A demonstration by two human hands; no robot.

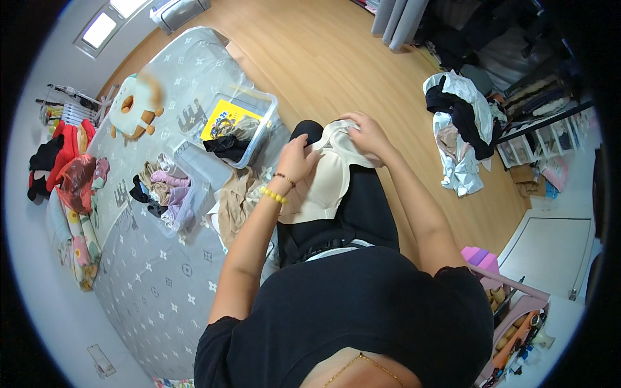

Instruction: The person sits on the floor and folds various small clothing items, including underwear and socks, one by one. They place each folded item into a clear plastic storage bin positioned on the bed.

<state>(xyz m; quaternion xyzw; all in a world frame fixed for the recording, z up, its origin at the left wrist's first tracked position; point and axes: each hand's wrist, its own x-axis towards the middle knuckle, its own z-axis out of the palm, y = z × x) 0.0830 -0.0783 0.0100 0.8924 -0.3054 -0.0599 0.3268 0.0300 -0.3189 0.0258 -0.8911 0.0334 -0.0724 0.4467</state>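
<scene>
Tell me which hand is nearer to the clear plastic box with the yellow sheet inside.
Left. The left hand grips the cream garment just right of the clear box; the right hand holds the garment's far side.

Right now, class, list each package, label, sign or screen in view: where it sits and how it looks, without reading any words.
Clear plastic storage bin: on the grey patterned bed, ahead of the left hand; rectangular, see-through.
Yellow printed sheet: inside that bin, under dark clothes; rectangular, yellow with dark marks.
Second clear bin: on the bed, nearer; holds folded pastel garments.
No screens or signs are in view.
</scene>
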